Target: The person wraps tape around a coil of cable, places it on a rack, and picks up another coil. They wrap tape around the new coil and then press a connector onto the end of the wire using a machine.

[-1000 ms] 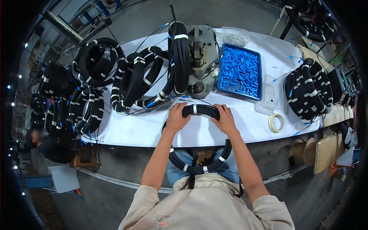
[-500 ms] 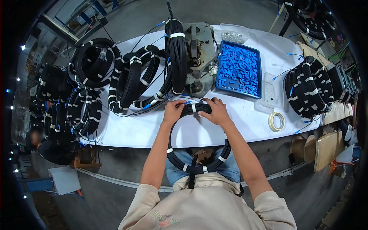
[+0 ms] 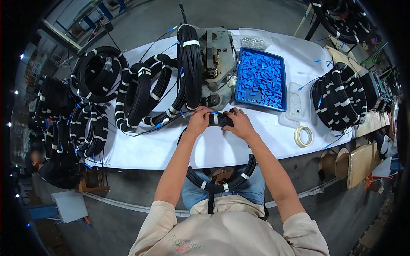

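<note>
Gripping one ring-shaped coil of black cable (image 3: pixel 236 183) with both hands, at the far arc above the white-covered table (image 3: pixel 273 145), with the near arc over the blue-jeaned lap (image 3: pixel 257 185). Left hand (image 3: pixel 199 121) closed on the left part of that arc, fingers bent over the cable, just beside one small blue cable tip (image 3: pixel 212 112). Right hand (image 3: pixel 240 123) closed on the right part, fingers curled over the top. Counting at least five white tape bands around the coil.

To the right of the metal press (image 3: pixel 224 49), one deep-blue rectangular plastic tray (image 3: pixel 282 107), filled with small bright-blue pieces (image 3: pixel 260 79), too many to count. Behind the tray, one clear plastic box (image 3: pixel 266 35) with a heap of small silvery pieces (image 3: pixel 254 43). Beside the tray's right side, one flat clear plastic container (image 3: pixel 294 91), with contents too small to tell. Nearer the table's front edge, one roll of pale-yellow tape (image 3: pixel 296 137), lying flat.

Immediately left of the press, one thick upright black coil (image 3: pixel 188 72); farther left, several white-banded black coils (image 3: pixel 137 96), overlapping too much to count. At the table's right end, one bundle of black coils (image 3: pixel 341 97) with white bands. At far left, one co-worker (image 3: pixel 60 173), partly in view.
</note>
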Tool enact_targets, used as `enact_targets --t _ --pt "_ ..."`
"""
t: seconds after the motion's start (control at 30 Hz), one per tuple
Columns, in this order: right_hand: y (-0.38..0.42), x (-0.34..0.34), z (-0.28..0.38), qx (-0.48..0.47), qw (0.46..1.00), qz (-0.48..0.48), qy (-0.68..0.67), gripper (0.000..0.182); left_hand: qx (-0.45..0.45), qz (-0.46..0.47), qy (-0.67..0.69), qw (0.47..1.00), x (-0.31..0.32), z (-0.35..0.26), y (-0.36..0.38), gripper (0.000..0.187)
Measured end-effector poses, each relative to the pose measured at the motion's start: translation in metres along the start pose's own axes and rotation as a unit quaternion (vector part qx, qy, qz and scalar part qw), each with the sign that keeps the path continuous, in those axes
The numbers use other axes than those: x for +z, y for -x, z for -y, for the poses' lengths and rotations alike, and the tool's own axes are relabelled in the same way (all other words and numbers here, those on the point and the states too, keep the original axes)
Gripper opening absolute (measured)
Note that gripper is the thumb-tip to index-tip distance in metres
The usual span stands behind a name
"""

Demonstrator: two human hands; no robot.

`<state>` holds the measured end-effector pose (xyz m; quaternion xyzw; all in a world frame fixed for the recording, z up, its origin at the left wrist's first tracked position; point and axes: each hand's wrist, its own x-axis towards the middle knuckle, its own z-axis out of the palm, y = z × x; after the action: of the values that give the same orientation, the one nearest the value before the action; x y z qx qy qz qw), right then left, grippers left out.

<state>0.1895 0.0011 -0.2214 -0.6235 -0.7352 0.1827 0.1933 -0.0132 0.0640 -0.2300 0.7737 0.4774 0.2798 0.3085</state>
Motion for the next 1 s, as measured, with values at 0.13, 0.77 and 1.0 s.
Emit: enact_targets --t 0.13,0.77,1.0 --pt "-0.001 0.002 0.007 0.003 1.000 0.014 -0.027 0.065 0.013 0.008 -0.009 1.000 -0.002 0.007 0.000 0.020" --pt "0.000 0.001 0.014 0.022 0.999 0.006 0.030 0.055 0.014 -0.020 -0.198 0.980 -0.020 -0.015 0.037 0.052" --pt "-0.001 -0.002 0.016 0.047 0.998 0.038 0.031 0.054 0.056 0.037 -0.242 0.968 -0.017 -0.008 0.033 0.060"
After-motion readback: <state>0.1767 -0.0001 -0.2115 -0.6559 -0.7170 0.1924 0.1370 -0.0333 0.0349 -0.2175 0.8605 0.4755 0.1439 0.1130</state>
